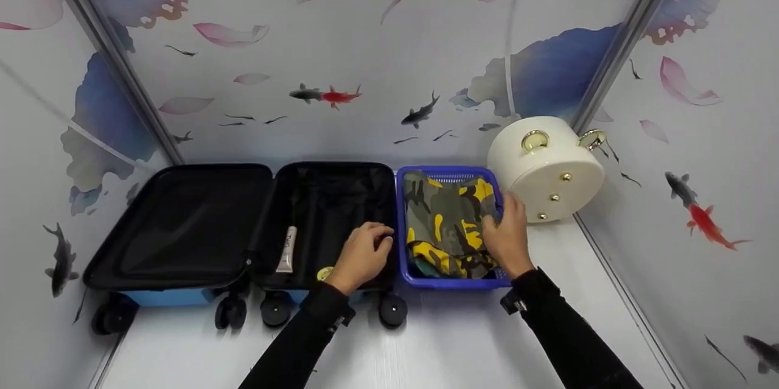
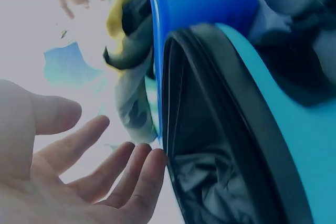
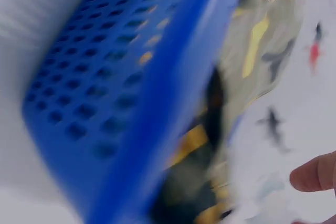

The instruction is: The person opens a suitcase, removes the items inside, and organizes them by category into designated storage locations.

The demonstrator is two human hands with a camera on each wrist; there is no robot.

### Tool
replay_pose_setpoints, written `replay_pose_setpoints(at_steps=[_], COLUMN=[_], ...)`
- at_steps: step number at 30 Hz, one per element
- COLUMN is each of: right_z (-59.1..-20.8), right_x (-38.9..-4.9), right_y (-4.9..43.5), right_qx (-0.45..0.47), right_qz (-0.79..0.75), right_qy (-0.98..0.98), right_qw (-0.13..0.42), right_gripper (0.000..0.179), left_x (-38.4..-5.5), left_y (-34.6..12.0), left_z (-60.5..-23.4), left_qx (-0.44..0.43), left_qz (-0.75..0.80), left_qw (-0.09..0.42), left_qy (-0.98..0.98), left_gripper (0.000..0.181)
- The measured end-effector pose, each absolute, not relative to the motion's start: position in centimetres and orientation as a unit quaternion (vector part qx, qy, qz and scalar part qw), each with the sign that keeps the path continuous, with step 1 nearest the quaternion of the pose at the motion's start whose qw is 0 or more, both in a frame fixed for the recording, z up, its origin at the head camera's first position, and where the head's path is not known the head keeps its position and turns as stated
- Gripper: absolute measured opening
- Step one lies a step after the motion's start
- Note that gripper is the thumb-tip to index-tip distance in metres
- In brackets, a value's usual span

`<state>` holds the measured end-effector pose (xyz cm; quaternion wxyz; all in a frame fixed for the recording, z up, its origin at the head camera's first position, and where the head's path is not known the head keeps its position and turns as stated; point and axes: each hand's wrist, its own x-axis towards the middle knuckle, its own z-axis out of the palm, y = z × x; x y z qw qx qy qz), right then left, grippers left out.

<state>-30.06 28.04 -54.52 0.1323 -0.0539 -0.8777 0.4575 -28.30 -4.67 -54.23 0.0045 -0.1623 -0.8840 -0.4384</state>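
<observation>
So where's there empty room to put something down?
White surface lies bare in front of the blue basket, between the black sleeves, and also before the round white case. The suitcase's left half looks bare. The basket is crowded with camouflage fabric; the right half holds a squeeze tube.

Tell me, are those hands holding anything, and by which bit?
Nothing is held. The left hand is open near the suitcase, and the right hand is open by the cloth in the basket.
</observation>
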Motion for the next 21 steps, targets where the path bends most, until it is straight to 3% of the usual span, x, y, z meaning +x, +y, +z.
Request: replay_pose_setpoints(at_steps=[3, 7, 15, 21], right_z=[-53.8, -53.5, -56.8, -60.0], right_x=[-28.6, -26.2, -23.0, -21.1], right_y=[25.6, 23.1, 20.8, 19.8], right_qx=[-0.009, 0.040, 0.083, 0.093], right_qz=[0.475, 0.462, 0.300, 0.231], right_qy=[-0.864, -0.874, -0.946, -0.964], right_qw=[0.164, 0.147, 0.093, 0.097], right_gripper=[0.040, 0.023, 0.010, 0.023], left_x=[-27.5, -26.3, -24.0, -23.1], left_y=[-6.2, -7.8, -9.9, -10.9], left_z=[-54.2, -55.3, -59.4, -62.2], left_qx=[-0.163, -0.146, -0.107, -0.079], left_qz=[-0.433, -0.402, -0.251, -0.205], left_qw=[0.014, 0.039, 0.165, 0.240], left_qy=[-0.887, -0.903, -0.948, -0.946], left_gripper=[0.030, 0.029, 0.020, 0.038])
